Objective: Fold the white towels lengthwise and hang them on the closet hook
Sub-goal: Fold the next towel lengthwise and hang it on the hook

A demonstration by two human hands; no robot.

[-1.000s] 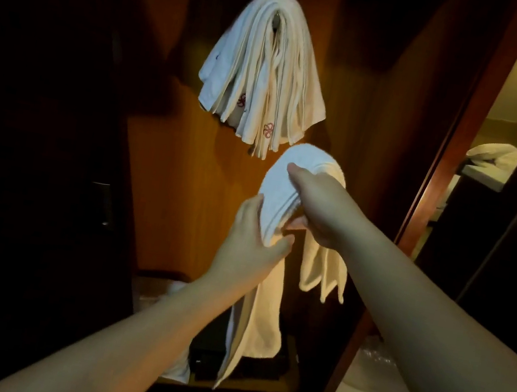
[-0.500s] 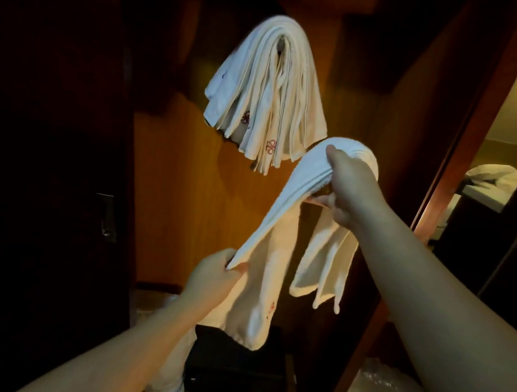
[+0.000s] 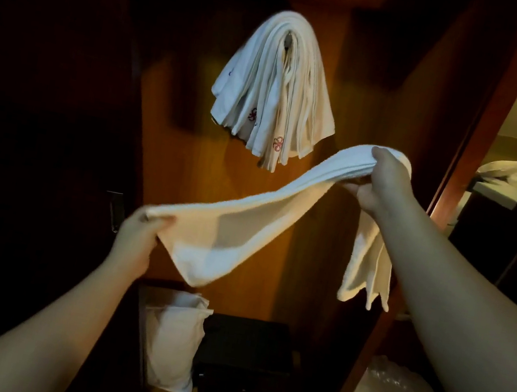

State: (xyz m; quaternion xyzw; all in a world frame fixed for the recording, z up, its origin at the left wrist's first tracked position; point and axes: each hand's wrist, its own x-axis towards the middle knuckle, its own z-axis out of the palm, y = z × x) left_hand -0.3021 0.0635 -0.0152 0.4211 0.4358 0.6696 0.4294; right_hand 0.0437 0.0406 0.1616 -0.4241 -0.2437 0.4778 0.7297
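Towel (image 3: 258, 206) stretches between my hands below the bundle of hung towels (image 3: 277, 88) on the closet hook (image 3: 288, 42). My left hand (image 3: 136, 236) pinches its lower corner; my right hand (image 3: 382, 183) grips the bunched upper end, whose remainder dangles beneath it.

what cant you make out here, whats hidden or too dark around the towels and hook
Head view only:
- Closet hook: almost wholly covered by the hung towels.
- Left closet side: too dark to read.
- Towel held in both hands: its middle is hidden behind the right hand.
- Black box on the floor: too dim to identify.
- Red emblems: too small to read.
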